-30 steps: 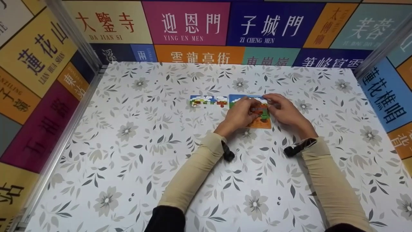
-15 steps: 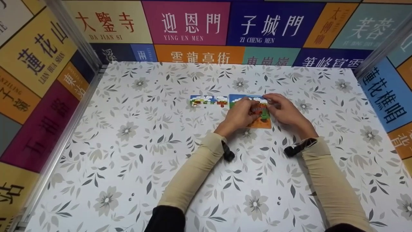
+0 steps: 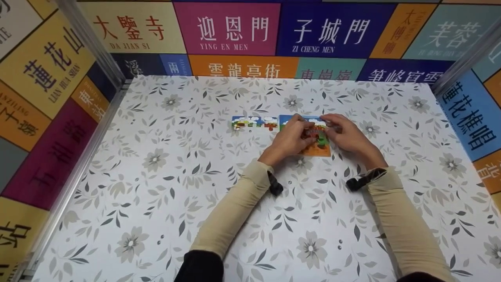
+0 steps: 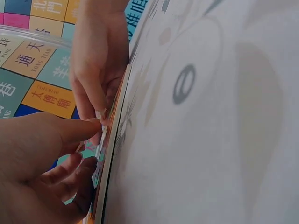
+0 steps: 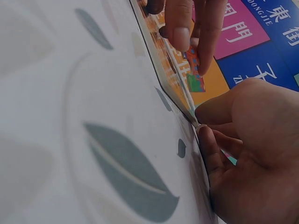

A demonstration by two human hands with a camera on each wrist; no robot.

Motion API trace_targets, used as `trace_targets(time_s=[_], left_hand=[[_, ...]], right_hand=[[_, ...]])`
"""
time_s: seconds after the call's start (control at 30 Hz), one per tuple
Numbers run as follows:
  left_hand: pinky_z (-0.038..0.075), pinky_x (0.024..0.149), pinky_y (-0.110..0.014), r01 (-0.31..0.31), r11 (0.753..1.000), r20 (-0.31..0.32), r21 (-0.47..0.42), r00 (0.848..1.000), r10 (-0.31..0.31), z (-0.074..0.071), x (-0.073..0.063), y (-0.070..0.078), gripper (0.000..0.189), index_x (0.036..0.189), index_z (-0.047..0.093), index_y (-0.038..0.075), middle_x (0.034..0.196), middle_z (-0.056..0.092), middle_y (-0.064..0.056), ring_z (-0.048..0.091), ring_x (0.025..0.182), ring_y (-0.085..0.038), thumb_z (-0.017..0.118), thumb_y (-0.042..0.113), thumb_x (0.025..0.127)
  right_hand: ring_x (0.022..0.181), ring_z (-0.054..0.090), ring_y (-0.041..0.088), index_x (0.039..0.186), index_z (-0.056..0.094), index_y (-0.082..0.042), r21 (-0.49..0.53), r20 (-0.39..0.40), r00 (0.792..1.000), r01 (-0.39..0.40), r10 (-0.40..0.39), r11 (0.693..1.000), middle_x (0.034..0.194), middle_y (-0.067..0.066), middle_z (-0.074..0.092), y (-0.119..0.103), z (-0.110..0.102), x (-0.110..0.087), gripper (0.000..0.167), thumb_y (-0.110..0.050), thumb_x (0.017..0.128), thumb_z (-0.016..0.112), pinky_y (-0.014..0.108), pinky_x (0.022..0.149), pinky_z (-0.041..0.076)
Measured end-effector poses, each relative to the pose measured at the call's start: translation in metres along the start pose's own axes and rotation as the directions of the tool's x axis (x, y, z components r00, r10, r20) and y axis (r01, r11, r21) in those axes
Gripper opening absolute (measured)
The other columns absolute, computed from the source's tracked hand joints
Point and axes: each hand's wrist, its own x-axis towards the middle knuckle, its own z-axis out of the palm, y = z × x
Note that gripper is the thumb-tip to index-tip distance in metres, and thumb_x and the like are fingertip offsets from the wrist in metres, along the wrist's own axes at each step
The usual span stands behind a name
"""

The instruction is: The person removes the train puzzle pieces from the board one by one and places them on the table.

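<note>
A thin picture puzzle board (image 3: 315,150) lies flat near the table's middle, with blue sky, white clouds and orange ground. Over its centre, my left hand (image 3: 289,137) pinches a small colourful puzzle piece (image 5: 195,81), which the fingers partly cover. At the board's right edge, my right hand (image 3: 348,135) has thumb and fingertips closed on the rim by the far corner. Both hands (image 4: 98,60) hide much of the picture. Just left of the board sit loose puzzle pieces (image 3: 245,122) with sky and clouds.
A white cloth with grey flowers and leaves (image 3: 156,156) covers the table. Panels with large lettering (image 3: 227,29) enclose the back and both sides, with clear strips (image 3: 84,145) along the corners. Dark wrist cameras (image 3: 276,188) sit below each hand.
The left hand's fingers have shifted slightly over the board, and the head view has moved a little. The right hand and the loose pieces stay in place.
</note>
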Motion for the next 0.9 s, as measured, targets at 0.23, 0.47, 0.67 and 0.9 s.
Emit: trace_targets(time_s=[0.23, 0.47, 0.67, 0.9], left_hand=[[0.051, 0.088, -0.027, -0.055, 0.995, 0.002, -0.079, 0.998, 0.055, -0.013, -0.005, -0.009, 0.052, 0.152, 0.062, 0.007, 0.125, 0.063, -0.009, 0.058, 0.106, -0.018, 0.073, 0.027, 0.105], [0.054, 0.089, -0.028, -0.068, 0.991, -0.019, -0.118, 0.998, 0.066, -0.027, -0.013, -0.017, 0.051, 0.152, 0.063, 0.009, 0.129, 0.062, -0.012, 0.064, 0.106, -0.021, 0.073, 0.027, 0.106], [0.058, 0.095, -0.027, -0.084, 0.991, -0.006, -0.102, 0.996, 0.084, -0.037, -0.025, -0.018, 0.051, 0.153, 0.062, 0.01, 0.133, 0.06, -0.012, 0.069, 0.112, -0.022, 0.072, 0.025, 0.106], [0.057, 0.09, -0.031, -0.061, 0.996, -0.01, -0.064, 0.998, 0.06, -0.049, -0.034, -0.024, 0.049, 0.152, 0.064, 0.014, 0.134, 0.063, -0.01, 0.068, 0.105, -0.022, 0.072, 0.03, 0.106]], right_hand=[[0.143, 0.054, 0.046, 0.163, 0.048, -0.008, 0.026, 0.015, 1.0, -0.024, 0.024, 0.999, 0.169, 0.018, 0.04, -0.002, -0.001, 0.0, 0.054, -0.014, 0.11, 0.059, 0.062, 0.12, 0.043], [0.146, 0.052, 0.046, 0.163, 0.049, -0.011, 0.041, 0.017, 0.998, -0.056, 0.055, 0.998, 0.171, 0.015, 0.038, 0.0, -0.001, -0.001, 0.053, -0.014, 0.111, 0.058, 0.062, 0.122, 0.042], [0.15, 0.046, 0.042, 0.163, 0.049, -0.012, 0.061, 0.028, 0.997, -0.069, 0.067, 0.996, 0.172, 0.013, 0.037, 0.001, -0.001, -0.004, 0.052, -0.017, 0.112, 0.058, 0.063, 0.123, 0.039], [0.147, 0.048, 0.04, 0.162, 0.051, -0.011, 0.05, 0.018, 0.999, -0.044, 0.043, 0.998, 0.169, 0.013, 0.041, 0.001, 0.0, -0.003, 0.052, -0.015, 0.111, 0.06, 0.062, 0.123, 0.039]])
